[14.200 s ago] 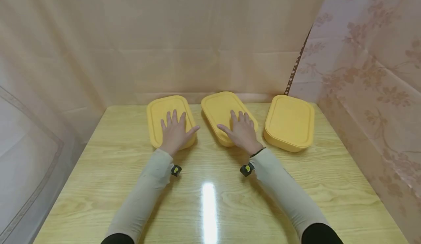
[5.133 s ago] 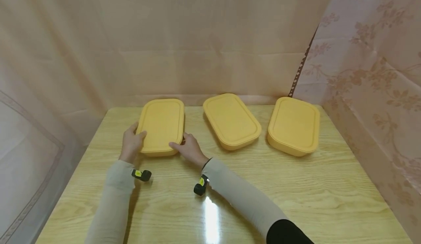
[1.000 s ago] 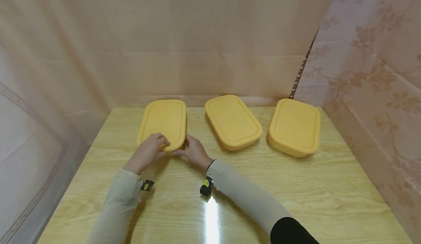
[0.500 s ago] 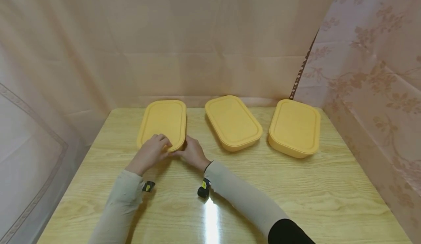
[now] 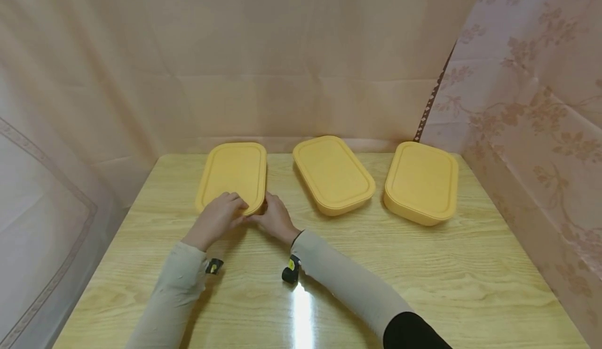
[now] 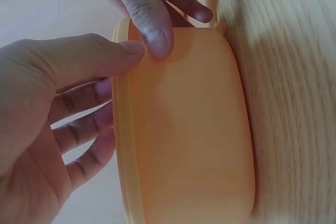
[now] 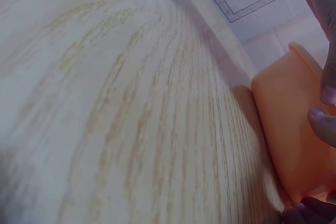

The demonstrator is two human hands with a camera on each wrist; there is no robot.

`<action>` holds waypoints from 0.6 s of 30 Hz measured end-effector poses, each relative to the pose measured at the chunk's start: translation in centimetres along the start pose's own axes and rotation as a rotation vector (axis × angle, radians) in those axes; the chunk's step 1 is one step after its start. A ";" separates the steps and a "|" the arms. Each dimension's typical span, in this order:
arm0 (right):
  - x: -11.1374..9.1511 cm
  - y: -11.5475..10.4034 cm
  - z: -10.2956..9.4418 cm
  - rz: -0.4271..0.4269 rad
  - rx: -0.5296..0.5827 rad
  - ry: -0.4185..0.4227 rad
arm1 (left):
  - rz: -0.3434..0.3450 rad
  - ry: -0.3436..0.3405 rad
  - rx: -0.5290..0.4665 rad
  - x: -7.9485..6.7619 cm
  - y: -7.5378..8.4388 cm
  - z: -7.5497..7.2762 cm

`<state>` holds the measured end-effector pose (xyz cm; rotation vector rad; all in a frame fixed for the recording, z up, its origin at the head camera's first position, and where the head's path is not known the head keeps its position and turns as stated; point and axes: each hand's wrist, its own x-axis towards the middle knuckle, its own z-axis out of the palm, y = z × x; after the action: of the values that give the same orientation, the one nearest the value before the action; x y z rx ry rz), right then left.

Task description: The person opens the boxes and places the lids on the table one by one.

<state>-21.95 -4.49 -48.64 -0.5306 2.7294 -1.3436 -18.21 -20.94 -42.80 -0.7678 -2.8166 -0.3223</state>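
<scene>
On the left of the table sits a yellow lidded food container [image 5: 235,169], its short side facing me. My left hand [image 5: 217,221] pinches the lid rim [image 6: 126,145] at the near edge. Its fingers lie over the lid's top, and its thumb is at the rim on the near wall. My right hand [image 5: 277,219] holds the near right corner, the thumb pressing the front wall [image 6: 194,129] beside the left thumb. Both thumb tips show close together in the right wrist view, against the container wall [image 7: 289,108]. The lid lies level all round.
Two more yellow lidded containers stand to the right: a slanted one in the middle [image 5: 334,174] and another near the right edge [image 5: 421,182]. Beige curtain [image 5: 301,67] hangs behind the wooden table [image 5: 376,276], with a floral curtain [image 5: 536,108] at the right.
Both hands lay spread on the left and middle containers; later they held the left container's sides, turning it straighter. The left hand then shifted to its near edge. The last second shows little motion.
</scene>
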 end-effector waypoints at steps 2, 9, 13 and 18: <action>0.0 0.0 0.1 0.006 -0.001 0.004 | 0.003 0.005 -0.002 0.0 0.0 -0.1; -0.1 -0.1 0.0 -0.002 0.047 0.016 | 0.010 0.033 0.008 -0.1 0.1 -0.4; -0.2 -0.2 0.2 0.005 0.056 0.026 | 0.003 0.043 0.000 -0.2 0.1 -0.6; -0.3 -0.3 0.1 0.040 0.062 0.024 | -0.008 0.048 -0.016 -0.3 -0.1 -0.8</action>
<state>-21.54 -4.62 -48.50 -0.4557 2.6915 -1.4291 -17.94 -21.36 -42.12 -0.7421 -2.7765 -0.3594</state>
